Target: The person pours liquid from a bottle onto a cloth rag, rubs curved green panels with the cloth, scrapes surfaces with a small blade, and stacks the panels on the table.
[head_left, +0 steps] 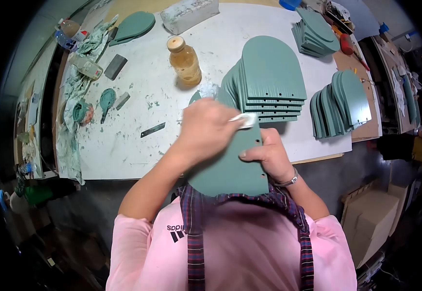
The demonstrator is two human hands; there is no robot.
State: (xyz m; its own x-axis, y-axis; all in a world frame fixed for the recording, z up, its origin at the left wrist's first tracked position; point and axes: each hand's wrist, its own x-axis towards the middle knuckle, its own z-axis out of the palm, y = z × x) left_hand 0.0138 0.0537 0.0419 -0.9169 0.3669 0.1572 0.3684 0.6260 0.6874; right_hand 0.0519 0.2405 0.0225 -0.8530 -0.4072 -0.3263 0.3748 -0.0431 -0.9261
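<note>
A flat green panel [230, 169] with small holes along its right edge is held in front of my body, its lower edge by the apron. My right hand [271, 156] grips that right edge, thumb on the upper face and fingers mostly hidden. Closed around a folded white cloth [248, 120], my left hand [207, 127] presses against the panel's upper part. Just beyond my hands stands a stack of similar round-ended green panels [274, 70]. White crumpled material [208, 90] shows behind my left hand.
A bottle of amber liquid [186, 65] stands on the white table [138, 102]. More green panels are stacked at right [339, 104], far right [315, 33] and far left [134, 26]. A dark block [115, 67], a blade [152, 129] and a stained cloth [70, 140] lie at left.
</note>
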